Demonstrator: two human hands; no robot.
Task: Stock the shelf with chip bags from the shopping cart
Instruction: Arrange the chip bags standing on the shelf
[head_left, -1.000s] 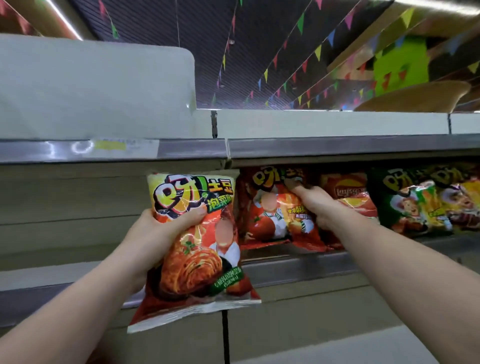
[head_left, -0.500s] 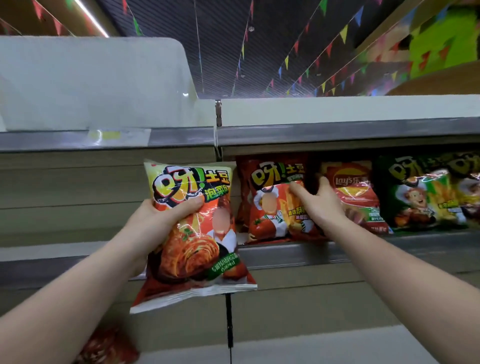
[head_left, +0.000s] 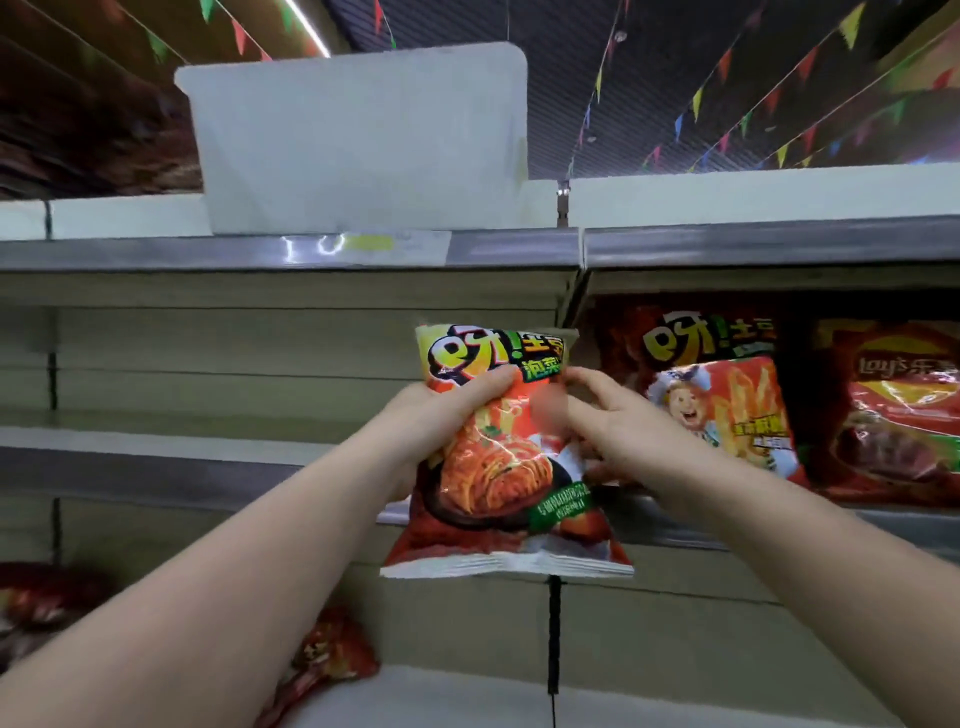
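Observation:
An orange-red kimchi chip bag (head_left: 493, 467) hangs upright in front of the shelf, at the seam between two shelf sections. My left hand (head_left: 447, 415) grips its upper left side, thumb across the front. My right hand (head_left: 613, 426) holds the bag's right edge with fingers curled on it. Behind and to the right, a red tomato chip bag (head_left: 727, 395) and a red Lay's bag (head_left: 904, 415) stand on the shelf (head_left: 675, 530). The shopping cart is out of view.
The left shelf section (head_left: 156, 441) holds nothing in view. A white sign panel (head_left: 358, 140) stands on the top shelf above. More red bags (head_left: 332, 654) lie on a lower shelf at bottom left. Bunting hangs from the ceiling.
My right hand has left the tomato bag on the shelf and come left onto the kimchi bag's right edge. The view has swung left, and the kimchi bag is now higher and closer to the shelf.

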